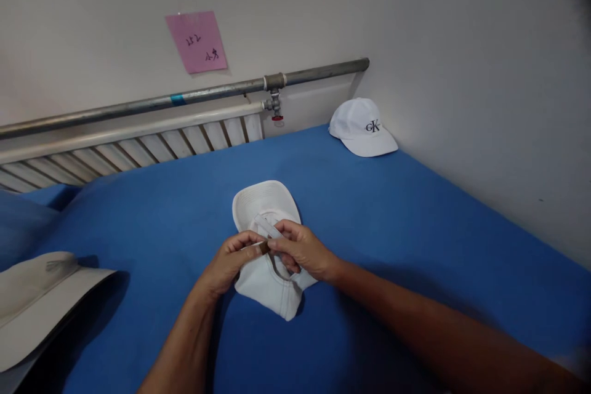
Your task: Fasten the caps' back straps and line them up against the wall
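A white baseball cap (pixel 268 289) lies on the blue bed sheet in front of me, its brim pointing away and its back opening towards me. My left hand (pixel 233 258) pinches the cap's back strap near a small brown buckle (pixel 264 247). From the other side, my right hand (pixel 298 249) has thumb and fingers closed on the strap at the same buckle. The fingertips of both hands almost meet there. Part of the strap and the inside of the cap are hidden behind my fingers.
Another white cap with black lettering (pixel 364 128) sits in the far right corner against the wall. More pale caps (pixel 41 301) rest at the left edge. Behind the blue sheet (pixel 161 215) run a radiator (pixel 124 151) and a metal pipe (pixel 221 91) with a red-handled valve (pixel 277 117).
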The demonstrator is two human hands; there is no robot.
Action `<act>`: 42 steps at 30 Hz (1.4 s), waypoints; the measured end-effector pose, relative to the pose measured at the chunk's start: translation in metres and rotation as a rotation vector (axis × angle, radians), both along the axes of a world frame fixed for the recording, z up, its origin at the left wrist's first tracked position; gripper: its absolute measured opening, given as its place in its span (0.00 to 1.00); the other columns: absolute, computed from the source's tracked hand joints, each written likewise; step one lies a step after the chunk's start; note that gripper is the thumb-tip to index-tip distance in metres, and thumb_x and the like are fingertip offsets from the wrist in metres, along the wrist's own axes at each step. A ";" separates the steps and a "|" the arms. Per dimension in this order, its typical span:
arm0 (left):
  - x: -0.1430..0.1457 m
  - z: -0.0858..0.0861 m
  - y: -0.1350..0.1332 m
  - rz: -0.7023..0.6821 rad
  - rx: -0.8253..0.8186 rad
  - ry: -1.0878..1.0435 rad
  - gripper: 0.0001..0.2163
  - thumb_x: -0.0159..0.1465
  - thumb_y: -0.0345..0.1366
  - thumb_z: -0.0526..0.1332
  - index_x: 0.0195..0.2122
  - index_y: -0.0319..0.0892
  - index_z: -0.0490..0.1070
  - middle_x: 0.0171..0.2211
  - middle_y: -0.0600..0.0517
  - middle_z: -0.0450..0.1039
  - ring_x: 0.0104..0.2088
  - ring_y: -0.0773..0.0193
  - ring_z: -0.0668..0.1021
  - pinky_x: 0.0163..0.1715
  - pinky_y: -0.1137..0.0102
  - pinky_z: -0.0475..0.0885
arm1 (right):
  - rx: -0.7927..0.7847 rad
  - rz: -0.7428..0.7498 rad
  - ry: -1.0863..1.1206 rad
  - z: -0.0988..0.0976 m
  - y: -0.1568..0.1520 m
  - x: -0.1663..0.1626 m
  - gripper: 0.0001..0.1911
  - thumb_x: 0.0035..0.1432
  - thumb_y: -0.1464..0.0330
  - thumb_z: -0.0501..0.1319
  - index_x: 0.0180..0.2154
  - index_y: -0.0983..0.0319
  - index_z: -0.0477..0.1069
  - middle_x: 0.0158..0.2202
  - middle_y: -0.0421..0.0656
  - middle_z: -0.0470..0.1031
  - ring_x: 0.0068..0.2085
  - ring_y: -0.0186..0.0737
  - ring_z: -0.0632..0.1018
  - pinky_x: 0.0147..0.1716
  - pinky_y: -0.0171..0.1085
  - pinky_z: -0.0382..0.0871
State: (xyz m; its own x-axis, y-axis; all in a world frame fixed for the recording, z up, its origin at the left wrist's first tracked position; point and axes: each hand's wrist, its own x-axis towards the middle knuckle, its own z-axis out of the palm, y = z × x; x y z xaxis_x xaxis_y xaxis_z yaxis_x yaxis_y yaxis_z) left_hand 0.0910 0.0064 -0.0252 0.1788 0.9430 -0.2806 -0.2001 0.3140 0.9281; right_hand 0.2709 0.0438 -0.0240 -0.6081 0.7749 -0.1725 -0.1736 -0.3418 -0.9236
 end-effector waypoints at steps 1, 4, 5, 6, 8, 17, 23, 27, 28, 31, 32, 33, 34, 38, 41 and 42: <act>-0.001 0.001 0.000 0.020 -0.009 -0.026 0.11 0.50 0.39 0.71 0.31 0.39 0.75 0.26 0.53 0.76 0.23 0.71 0.75 0.25 0.77 0.68 | 0.014 -0.005 0.008 0.001 0.000 0.001 0.12 0.51 0.63 0.64 0.34 0.61 0.64 0.20 0.32 0.67 0.12 0.22 0.59 0.10 0.27 0.51; -0.004 0.004 0.001 0.081 -0.025 -0.089 0.12 0.48 0.38 0.73 0.29 0.38 0.76 0.25 0.52 0.77 0.23 0.70 0.76 0.25 0.77 0.69 | 0.058 -0.016 -0.018 0.004 0.003 0.006 0.11 0.54 0.61 0.60 0.33 0.62 0.67 0.21 0.33 0.68 0.12 0.22 0.59 0.10 0.27 0.50; -0.005 0.005 0.001 0.095 -0.029 -0.105 0.12 0.47 0.38 0.73 0.29 0.37 0.76 0.25 0.52 0.77 0.23 0.70 0.76 0.25 0.77 0.69 | 0.075 -0.015 -0.031 0.003 0.004 0.007 0.10 0.55 0.62 0.60 0.32 0.63 0.67 0.20 0.33 0.67 0.12 0.22 0.60 0.11 0.27 0.52; -0.006 0.005 0.002 0.104 -0.033 -0.119 0.12 0.46 0.38 0.73 0.28 0.37 0.76 0.24 0.51 0.78 0.22 0.70 0.76 0.25 0.77 0.69 | 0.091 -0.008 -0.040 0.003 0.005 0.009 0.10 0.55 0.62 0.60 0.31 0.64 0.68 0.20 0.34 0.67 0.13 0.22 0.61 0.13 0.27 0.54; -0.006 0.006 0.002 0.110 -0.039 -0.152 0.13 0.45 0.37 0.74 0.29 0.37 0.76 0.24 0.51 0.78 0.22 0.69 0.77 0.25 0.77 0.70 | 0.093 0.012 -0.031 0.002 0.006 0.011 0.10 0.54 0.63 0.60 0.29 0.64 0.68 0.19 0.34 0.66 0.14 0.23 0.63 0.15 0.27 0.56; -0.010 -0.003 0.005 0.099 -0.014 -0.267 0.10 0.48 0.33 0.73 0.30 0.40 0.76 0.24 0.52 0.78 0.23 0.70 0.77 0.24 0.79 0.70 | -0.121 0.117 0.029 0.004 0.006 0.012 0.11 0.51 0.64 0.63 0.35 0.63 0.68 0.20 0.32 0.64 0.13 0.20 0.55 0.12 0.27 0.48; -0.009 -0.002 0.004 0.113 -0.043 -0.248 0.09 0.48 0.34 0.72 0.29 0.39 0.75 0.22 0.53 0.77 0.21 0.72 0.76 0.23 0.80 0.68 | -0.250 0.217 0.080 0.002 0.009 0.011 0.12 0.49 0.65 0.64 0.34 0.63 0.66 0.19 0.31 0.60 0.14 0.19 0.52 0.13 0.26 0.46; -0.008 0.000 0.004 0.108 -0.049 -0.233 0.09 0.48 0.34 0.72 0.29 0.40 0.75 0.22 0.54 0.77 0.21 0.71 0.76 0.23 0.79 0.68 | -0.318 0.255 0.074 0.002 0.011 0.010 0.11 0.48 0.67 0.64 0.33 0.62 0.64 0.17 0.29 0.57 0.14 0.20 0.51 0.13 0.26 0.44; -0.008 0.000 0.004 0.108 -0.048 -0.229 0.10 0.48 0.34 0.72 0.29 0.40 0.75 0.22 0.54 0.77 0.21 0.71 0.76 0.23 0.79 0.68 | -0.335 0.269 0.074 0.002 0.012 0.010 0.11 0.48 0.67 0.64 0.33 0.61 0.63 0.17 0.29 0.56 0.14 0.20 0.51 0.14 0.26 0.43; -0.008 0.000 0.004 0.102 -0.043 -0.216 0.10 0.47 0.35 0.73 0.28 0.39 0.75 0.22 0.54 0.76 0.21 0.71 0.75 0.23 0.79 0.67 | -0.353 0.295 0.045 0.003 0.013 0.010 0.11 0.49 0.67 0.64 0.32 0.61 0.63 0.17 0.28 0.54 0.14 0.20 0.51 0.14 0.25 0.43; -0.008 0.000 0.004 0.099 -0.041 -0.213 0.10 0.47 0.35 0.73 0.28 0.39 0.75 0.22 0.54 0.76 0.21 0.71 0.75 0.23 0.79 0.67 | -0.331 0.285 0.022 0.003 0.013 0.009 0.10 0.50 0.67 0.64 0.32 0.62 0.63 0.17 0.29 0.56 0.14 0.21 0.52 0.13 0.25 0.44; -0.008 0.000 0.004 0.095 -0.038 -0.209 0.10 0.47 0.35 0.73 0.29 0.39 0.75 0.22 0.54 0.76 0.21 0.71 0.75 0.23 0.79 0.67 | -0.292 0.267 -0.001 0.003 0.013 0.009 0.10 0.50 0.66 0.63 0.33 0.62 0.64 0.17 0.30 0.58 0.14 0.21 0.53 0.13 0.26 0.45; -0.008 0.000 0.004 0.090 -0.035 -0.203 0.10 0.47 0.35 0.72 0.29 0.39 0.75 0.22 0.54 0.76 0.21 0.71 0.75 0.23 0.78 0.67 | -0.240 0.242 -0.021 0.003 0.012 0.009 0.10 0.51 0.65 0.63 0.33 0.62 0.65 0.18 0.31 0.61 0.14 0.21 0.55 0.12 0.26 0.47; -0.006 0.002 0.003 0.057 -0.033 -0.167 0.10 0.49 0.36 0.72 0.29 0.39 0.74 0.23 0.53 0.77 0.22 0.70 0.76 0.25 0.77 0.68 | -0.031 0.135 -0.056 0.003 0.010 0.007 0.12 0.52 0.63 0.63 0.37 0.63 0.70 0.20 0.33 0.66 0.13 0.23 0.60 0.12 0.27 0.51; -0.005 0.003 0.003 0.041 -0.029 -0.165 0.10 0.49 0.35 0.72 0.30 0.39 0.75 0.24 0.52 0.77 0.24 0.69 0.77 0.27 0.76 0.69 | 0.003 0.123 -0.067 0.002 0.010 0.007 0.09 0.51 0.65 0.64 0.34 0.64 0.71 0.17 0.31 0.62 0.14 0.23 0.61 0.12 0.27 0.53; -0.004 0.003 0.003 0.040 -0.026 -0.167 0.11 0.48 0.35 0.72 0.30 0.39 0.75 0.24 0.52 0.77 0.24 0.68 0.77 0.27 0.76 0.70 | -0.009 0.134 -0.068 0.002 0.010 0.007 0.09 0.51 0.65 0.64 0.33 0.64 0.71 0.17 0.32 0.63 0.14 0.23 0.61 0.12 0.27 0.53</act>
